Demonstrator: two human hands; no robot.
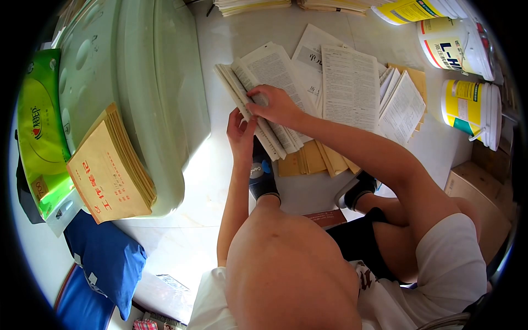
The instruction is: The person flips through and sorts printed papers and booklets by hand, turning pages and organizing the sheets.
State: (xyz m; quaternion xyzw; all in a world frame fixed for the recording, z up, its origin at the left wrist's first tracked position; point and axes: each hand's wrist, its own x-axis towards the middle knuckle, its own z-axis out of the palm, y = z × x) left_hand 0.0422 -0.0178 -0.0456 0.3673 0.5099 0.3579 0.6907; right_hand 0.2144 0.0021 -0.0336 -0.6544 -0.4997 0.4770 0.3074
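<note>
Grip of left hand (242, 131) and right hand (276, 105) closes on a booklet (268, 137), its print illegible; a bucket (454, 50) reads "L-H", then unclear.

the pale floor (234, 33) is pretty littered with printed sheets (351, 82), some laid over brown envelopes (313, 159). paper stacks (253, 6) are parked along the far edge, buckets (467, 107) are bunched up on the right, and a big green bin (148, 99) is plonked down on the left.
</note>
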